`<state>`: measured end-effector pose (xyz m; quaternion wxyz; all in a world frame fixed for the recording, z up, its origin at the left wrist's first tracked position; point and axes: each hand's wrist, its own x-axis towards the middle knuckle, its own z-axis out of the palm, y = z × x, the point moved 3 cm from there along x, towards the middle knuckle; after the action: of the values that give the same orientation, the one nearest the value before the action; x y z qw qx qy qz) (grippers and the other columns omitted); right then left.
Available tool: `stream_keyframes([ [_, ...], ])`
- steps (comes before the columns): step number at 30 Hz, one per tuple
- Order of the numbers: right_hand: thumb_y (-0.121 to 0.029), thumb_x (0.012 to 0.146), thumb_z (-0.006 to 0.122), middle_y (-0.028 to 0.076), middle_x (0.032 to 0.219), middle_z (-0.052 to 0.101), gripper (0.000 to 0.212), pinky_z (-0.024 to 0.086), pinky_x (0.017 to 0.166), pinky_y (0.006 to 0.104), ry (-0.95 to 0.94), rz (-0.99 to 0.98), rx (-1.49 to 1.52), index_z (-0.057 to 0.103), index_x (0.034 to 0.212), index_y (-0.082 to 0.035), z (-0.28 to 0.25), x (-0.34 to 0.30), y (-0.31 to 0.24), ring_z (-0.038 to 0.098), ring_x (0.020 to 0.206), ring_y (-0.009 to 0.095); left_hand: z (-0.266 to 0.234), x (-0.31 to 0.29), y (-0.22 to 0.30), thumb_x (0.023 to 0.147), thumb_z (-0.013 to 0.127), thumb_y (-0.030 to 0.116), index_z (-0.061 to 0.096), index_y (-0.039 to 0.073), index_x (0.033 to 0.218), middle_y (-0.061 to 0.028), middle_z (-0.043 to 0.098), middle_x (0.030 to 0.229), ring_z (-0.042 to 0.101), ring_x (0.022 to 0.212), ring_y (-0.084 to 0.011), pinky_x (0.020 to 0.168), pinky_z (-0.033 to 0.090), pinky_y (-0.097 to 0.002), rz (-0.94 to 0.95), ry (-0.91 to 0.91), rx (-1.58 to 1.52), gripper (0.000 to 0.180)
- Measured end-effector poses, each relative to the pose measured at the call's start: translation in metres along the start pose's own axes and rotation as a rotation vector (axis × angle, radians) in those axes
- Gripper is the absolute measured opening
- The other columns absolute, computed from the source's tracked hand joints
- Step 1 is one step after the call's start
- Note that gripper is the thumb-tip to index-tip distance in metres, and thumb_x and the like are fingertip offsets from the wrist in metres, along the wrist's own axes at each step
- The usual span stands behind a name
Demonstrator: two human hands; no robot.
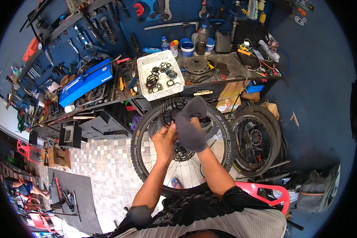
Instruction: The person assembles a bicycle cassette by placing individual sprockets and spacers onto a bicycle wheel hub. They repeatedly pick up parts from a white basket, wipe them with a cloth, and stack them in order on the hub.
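Observation:
My left hand point(165, 139) pinches a black cassette sprocket point(169, 112) between thumb and fingers, above a bicycle wheel. A grey cloth point(192, 137) is draped over my right hand point(195, 123) and hides most of its fingers. The cloth reaches up against the sprocket's right side. Below both hands stands the wheel with its black knobbly tyre point(138, 156), thin spokes and a dark cassette point(183, 154) at the hub. On the bench just beyond, a white plastic basket point(150, 59) holds several loose black sprockets point(154, 81).
The cluttered workbench point(236, 65) carries a large cassette point(196, 64), bottles, tubs and hand tools. A blue box point(87, 83) lies at its left. Two more wheels point(256, 142) lean at the right, near a red plastic chair point(265, 192). Another person's legs point(37, 188) show far left.

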<state>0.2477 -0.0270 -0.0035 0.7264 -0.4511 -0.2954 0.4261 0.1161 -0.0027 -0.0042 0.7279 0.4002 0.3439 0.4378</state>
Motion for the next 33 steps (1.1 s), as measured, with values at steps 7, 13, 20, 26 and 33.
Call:
stream_keyframes([
  [7, -0.011, 0.094, 0.072, 0.015, 0.107, 0.076, 0.016, 0.054, 0.088, 0.0385, 0.218, -0.438, -0.585, 0.075, 0.106, -0.002, -0.017, 0.013, -0.033, 0.072, 0.101, 0.028, -0.029, 0.002, 0.055, 0.101, 0.069, 0.016, 0.073, -0.005, 0.117, -0.0048, 0.075, 0.091, 0.068, 0.08, -0.0102, 0.069, 0.055, -0.0233, 0.106, -0.105, 0.372, 0.026],
  [13, -0.029, 0.101, 0.063, 0.024, 0.108, 0.072, 0.032, 0.052, 0.089, 0.0429, 0.207, -0.765, -0.897, 0.073, 0.112, -0.001, -0.006, 0.023, -0.034, 0.069, 0.104, 0.037, 0.007, 0.012, 0.099, 0.101, 0.069, 0.015, 0.07, -0.003, 0.1, -0.003, 0.07, 0.083, 0.064, 0.071, -0.0082, 0.067, 0.059, -0.0277, 0.257, -0.262, 0.728, 0.019],
  [20, -0.053, 0.106, 0.048, 0.009, 0.112, 0.066, 0.055, 0.05, 0.091, 0.0417, 0.542, -0.009, 0.598, 0.062, 0.127, -0.004, -0.066, 0.046, -0.069, 0.062, 0.103, 0.025, 0.012, -0.024, 0.061, 0.101, 0.066, 0.008, 0.06, -0.002, 0.097, -0.0131, 0.072, 0.092, 0.073, 0.079, -0.0174, 0.067, 0.065, -0.0326, 0.182, -0.206, 0.168, 0.012],
  [26, -0.046, 0.107, 0.053, 0.007, 0.102, 0.067, 0.045, 0.049, 0.08, 0.035, 0.067, -0.409, -0.212, 0.065, 0.117, -0.003, -0.02, -0.015, -0.082, 0.06, 0.092, 0.017, 0.005, -0.005, 0.047, 0.102, 0.065, 0.011, 0.06, 0.0, 0.096, -0.0155, 0.071, 0.095, 0.074, 0.077, -0.0205, 0.068, 0.067, -0.0358, 0.199, -0.055, -0.08, 0.014],
  [33, -0.04, 0.108, 0.056, -0.004, 0.074, 0.057, 0.04, 0.038, 0.056, 0.0276, 0.301, -0.233, -0.282, 0.064, 0.09, -0.005, 0.003, 0.01, -0.054, 0.049, 0.065, 0.005, 0.015, -0.016, 0.017, 0.1, 0.068, 0.005, 0.064, -0.002, 0.106, -0.0016, 0.067, 0.095, 0.063, 0.084, -0.0077, 0.069, 0.053, -0.023, 0.261, -0.188, 0.375, 0.009],
])
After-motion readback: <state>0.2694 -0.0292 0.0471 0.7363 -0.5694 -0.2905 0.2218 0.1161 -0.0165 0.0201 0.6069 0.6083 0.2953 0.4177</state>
